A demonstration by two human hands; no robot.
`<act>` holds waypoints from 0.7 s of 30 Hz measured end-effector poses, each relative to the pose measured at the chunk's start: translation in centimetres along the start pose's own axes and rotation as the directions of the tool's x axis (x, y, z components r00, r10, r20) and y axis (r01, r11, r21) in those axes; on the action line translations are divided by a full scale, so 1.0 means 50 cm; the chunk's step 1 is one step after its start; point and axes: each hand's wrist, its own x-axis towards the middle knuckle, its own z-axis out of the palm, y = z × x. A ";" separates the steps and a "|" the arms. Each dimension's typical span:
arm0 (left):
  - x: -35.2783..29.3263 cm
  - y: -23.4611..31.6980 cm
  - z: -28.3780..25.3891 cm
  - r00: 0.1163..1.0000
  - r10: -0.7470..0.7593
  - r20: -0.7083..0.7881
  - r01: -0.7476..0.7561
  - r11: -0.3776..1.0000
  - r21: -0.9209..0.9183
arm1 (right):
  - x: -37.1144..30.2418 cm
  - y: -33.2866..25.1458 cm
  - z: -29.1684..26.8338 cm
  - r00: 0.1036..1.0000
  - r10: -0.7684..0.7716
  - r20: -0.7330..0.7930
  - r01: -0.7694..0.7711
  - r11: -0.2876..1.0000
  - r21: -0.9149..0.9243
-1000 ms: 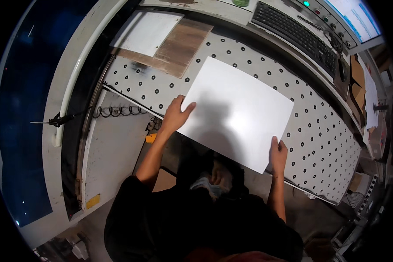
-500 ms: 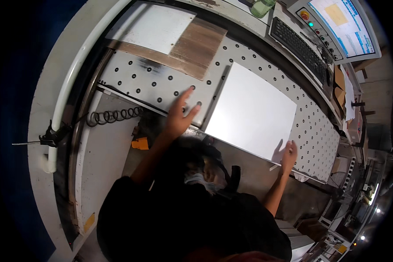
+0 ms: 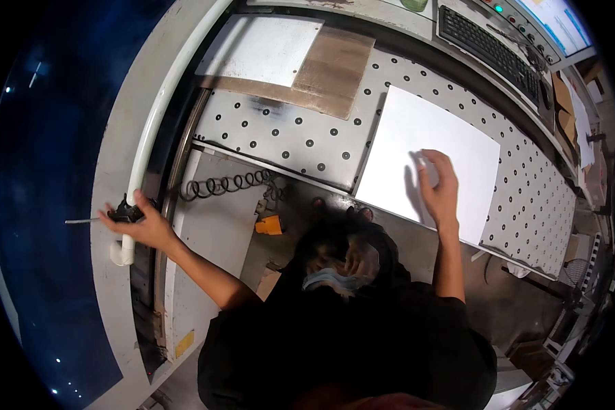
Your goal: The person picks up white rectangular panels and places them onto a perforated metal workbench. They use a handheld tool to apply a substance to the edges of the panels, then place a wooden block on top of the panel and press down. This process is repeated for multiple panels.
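Observation:
My left hand (image 3: 143,224) is at a black air blow gun (image 3: 125,210) with a thin metal nozzle, which hangs by the white tubular rail. Its thumb and fingers are spread on either side of the gun and not closed round it. Over a white rectangular board (image 3: 396,143), my right hand (image 3: 442,186) hovers with curved fingers and thumb apart, casting a shadow on it. The board lies flat on a pale table (image 3: 294,154) dotted with black-ringed holes, along its near edge.
A brown board (image 3: 335,72) with a white sheet (image 3: 260,48) on it lies at the far left. A black coiled hose (image 3: 225,183) hangs below the table edge. Behind stand a keyboard (image 3: 488,55) and a control panel with a screen (image 3: 557,20). An orange pedal-like part (image 3: 269,225) sits low.
My left hand has moved left from the table's near edge to the blow gun. My right hand has gone from the board's near right corner to above the board. The view has shifted.

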 end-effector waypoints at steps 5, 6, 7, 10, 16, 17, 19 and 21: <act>0.043 -0.012 0.027 0.993 -0.112 0.040 0.117 0.982 -0.148 | -0.012 -0.061 0.047 0.986 -0.094 0.141 0.065 0.979 0.195; 0.052 0.018 0.026 0.999 -0.032 -0.005 0.030 0.980 -0.195 | -0.015 -0.069 0.062 0.971 -0.140 0.194 0.095 0.969 0.228; 0.054 0.065 0.027 0.997 -0.045 0.061 0.060 0.958 -0.280 | -0.015 -0.078 0.071 0.952 -0.187 0.241 0.125 0.960 0.252; -0.017 0.211 0.048 0.947 -0.074 0.311 0.234 0.822 -0.518 | -0.018 -0.140 0.104 0.881 -0.339 0.328 0.185 0.888 0.420; -0.271 0.517 0.079 0.596 0.655 0.465 0.026 0.563 -0.826 | -0.056 -0.177 0.182 0.958 -0.243 0.152 0.087 0.752 0.653; -0.268 0.533 0.078 0.466 0.691 0.553 0.200 0.526 -0.827 | -0.064 -0.152 0.196 0.990 -0.015 0.139 -0.095 0.660 0.745; -0.256 0.554 0.084 0.152 0.719 0.678 0.523 0.524 -0.672 | -0.056 -0.138 0.180 0.962 0.139 -0.237 0.007 0.850 0.526; -0.253 0.523 0.163 0.303 0.830 0.468 0.194 0.427 -0.883 | -0.030 -0.114 0.147 0.849 0.372 -0.375 0.038 0.665 0.745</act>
